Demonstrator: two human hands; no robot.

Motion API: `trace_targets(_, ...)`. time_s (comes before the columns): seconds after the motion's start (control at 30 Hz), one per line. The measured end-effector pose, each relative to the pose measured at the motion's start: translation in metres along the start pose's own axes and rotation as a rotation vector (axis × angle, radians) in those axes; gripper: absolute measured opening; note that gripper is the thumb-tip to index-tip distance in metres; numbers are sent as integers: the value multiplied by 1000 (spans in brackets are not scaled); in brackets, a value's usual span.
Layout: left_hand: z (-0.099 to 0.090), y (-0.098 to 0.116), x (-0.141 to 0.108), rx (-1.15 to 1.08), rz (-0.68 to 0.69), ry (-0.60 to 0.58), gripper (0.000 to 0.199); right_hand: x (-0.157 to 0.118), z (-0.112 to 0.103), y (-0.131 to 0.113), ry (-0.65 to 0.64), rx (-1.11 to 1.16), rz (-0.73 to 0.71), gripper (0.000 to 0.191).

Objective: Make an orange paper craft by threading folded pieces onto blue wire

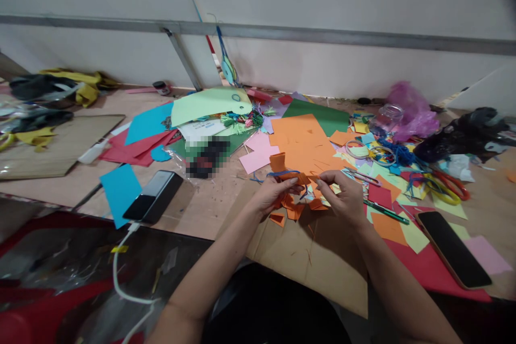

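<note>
My left hand [278, 193] is closed on a small folded piece of orange paper [295, 176]. A thin blue cord [266, 176] runs beside its fingers. Thumb and fingertips of my right hand [342, 193] are pinched together at the right end of that paper, on what looks like a small orange bit. Under both hands lie orange scraps [293, 210] on a sheet of brown cardboard [322, 258]. Just beyond them spreads a large orange sheet [300, 137] with thin slivers of paper on it.
On the right are scissors [447, 188], a green pen [387, 212], a phone [453, 250] and a pink plastic bag [413, 110]. Leftward stand a black power bank [155, 196] with a white cable [116, 269], and coloured sheets [137, 145]. A wall [322, 64] closes off the back.
</note>
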State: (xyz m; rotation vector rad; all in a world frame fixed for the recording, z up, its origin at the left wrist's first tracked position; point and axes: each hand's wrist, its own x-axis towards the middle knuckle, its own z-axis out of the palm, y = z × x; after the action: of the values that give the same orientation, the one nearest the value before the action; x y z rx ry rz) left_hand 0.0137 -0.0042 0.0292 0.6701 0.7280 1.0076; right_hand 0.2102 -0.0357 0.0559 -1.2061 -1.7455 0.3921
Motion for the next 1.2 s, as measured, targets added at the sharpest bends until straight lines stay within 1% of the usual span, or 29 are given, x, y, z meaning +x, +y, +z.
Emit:
trace_targets(0.2, 1, 1, 0, 12, 11, -5, 42, 0, -1, 2, -9, -17, -15, 9)
trace_targets(0.43, 1, 2, -1, -10, 7, 1, 44, 0, -1, 3, -8, -34, -45, 9)
trace_targets(0.6, 1, 1, 0, 16, 22, -1, 45, 0, -1, 2, -3, -36, -81, 7)
trace_targets(0.8, 0, -1, 1, 38, 41, 3, 44, 1, -2, 1, -6, -32, -83, 6)
trace_targets(1.0, 0, -1, 0, 55, 77, 13, 40, 2, -4, -4, -24, 2, -38, 7)
trace_targets(1.1, -1, -2, 0, 43, 107, 25, 40, 2, -5, -4, -24, 2, -55, 6)
trace_targets(1.2, -2, -3, 1, 35, 102, 21, 41, 2, -5, -4, -11, -7, -79, 5)
